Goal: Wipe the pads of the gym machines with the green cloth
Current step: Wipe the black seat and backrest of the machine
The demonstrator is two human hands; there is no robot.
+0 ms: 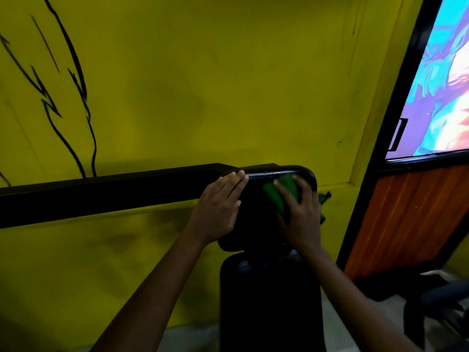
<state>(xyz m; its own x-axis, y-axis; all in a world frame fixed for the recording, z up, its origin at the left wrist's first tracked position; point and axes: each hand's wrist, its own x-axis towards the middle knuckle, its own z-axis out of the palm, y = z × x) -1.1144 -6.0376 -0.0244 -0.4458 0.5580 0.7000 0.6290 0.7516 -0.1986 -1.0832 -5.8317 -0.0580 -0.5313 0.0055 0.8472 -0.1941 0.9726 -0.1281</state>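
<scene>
A black upper pad [256, 214] of a gym machine stands upright in front of a yellow wall, with a second black pad [269, 295] below it. My left hand [218, 209] lies flat on the upper pad's left edge, fingers straight. My right hand [299, 212] presses the green cloth [279, 191] against the pad's upper right part, fingers spread over the cloth. A bit of the cloth sticks out past the pad's right edge.
A black horizontal rail [101, 196] runs left from the pad along the yellow wall [203, 85]. At the right stands a black-framed door [406, 212] with an orange wood panel and a colourful picture above. Dark equipment [441, 301] sits at the lower right.
</scene>
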